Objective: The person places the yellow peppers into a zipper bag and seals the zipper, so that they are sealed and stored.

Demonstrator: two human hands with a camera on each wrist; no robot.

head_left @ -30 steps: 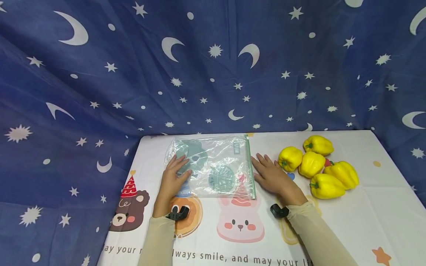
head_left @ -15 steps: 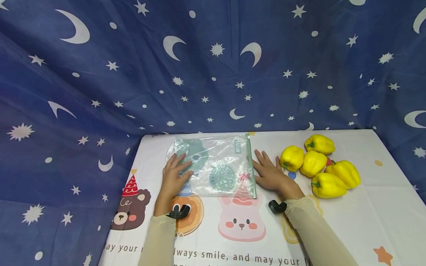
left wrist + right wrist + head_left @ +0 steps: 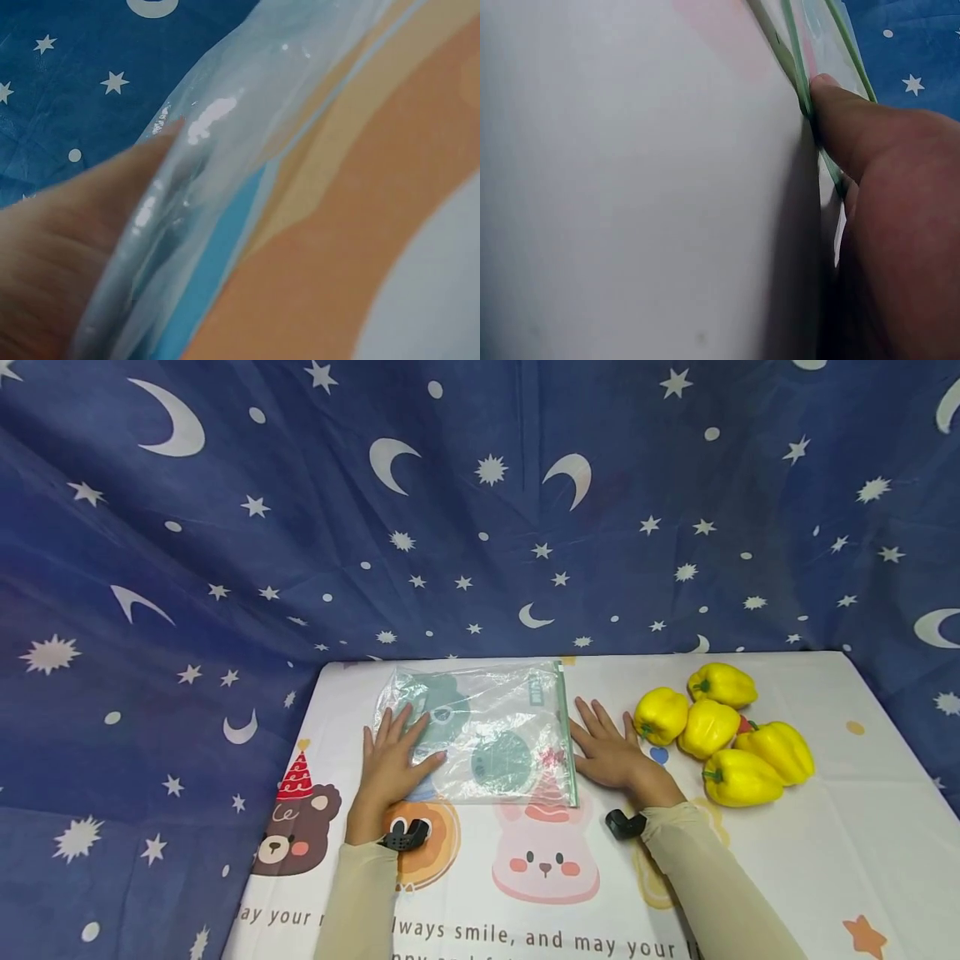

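Note:
A clear plastic zip bag (image 3: 498,693) with green prints lies flat on the table. My left hand (image 3: 386,772) rests on its left part, fingers straight and spread. In the left wrist view, shiny, wrinkled plastic (image 3: 214,120) runs beside the hand (image 3: 60,247). At the bag's right end is a green zip strip (image 3: 564,727), and my right hand (image 3: 618,756) lies against it with fingers fanned out. The right wrist view shows a digit of the right hand (image 3: 907,202) touching the green strip (image 3: 799,60). Several yellow bell peppers (image 3: 707,729) sit just right of that hand.
The table wears a white cloth (image 3: 862,835) printed with cartoon animals and lettering. A dark blue curtain (image 3: 450,510) with moons and stars hangs behind and on the left. Each wrist carries a small black camera, one on the left (image 3: 406,835) and one on the right (image 3: 624,824).
The left hand's fingers have spread wider and its thumb has stretched to the right. My right hand's fingers have fanned out and point farther toward the back. The bag lies in the same place.

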